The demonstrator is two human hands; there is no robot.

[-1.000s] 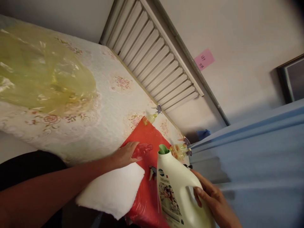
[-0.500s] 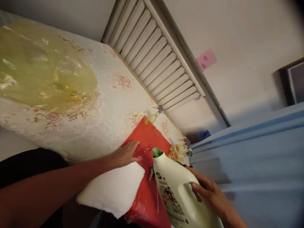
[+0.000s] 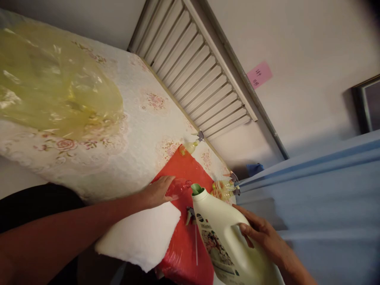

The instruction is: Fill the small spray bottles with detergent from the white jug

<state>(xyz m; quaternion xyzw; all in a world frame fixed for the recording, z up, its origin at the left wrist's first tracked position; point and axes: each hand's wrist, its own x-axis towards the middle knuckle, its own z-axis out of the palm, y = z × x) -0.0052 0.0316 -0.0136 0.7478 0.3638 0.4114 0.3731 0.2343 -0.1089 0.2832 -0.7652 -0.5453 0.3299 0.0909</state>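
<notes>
Tilted lower: big cream plastic jug (image 3: 228,237), right hand (image 3: 264,237) fingers wrapping handle, spout nearing small clear bottle (image 3: 178,187) gripped by left hand (image 3: 156,192)

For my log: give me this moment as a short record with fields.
Left hand: left hand grips a small clear plastic bottle with no cap, lying on a red plastic sheet.
Right hand: right hand holds a large white plastic jug by its handle, tilted, its green spout beside the bottle's mouth.
Surface: floral white tablecloth.
Nearby: white foam pad; yellow translucent plastic bag; yellow-filled spray bottles at the sheet's far edge.
</notes>
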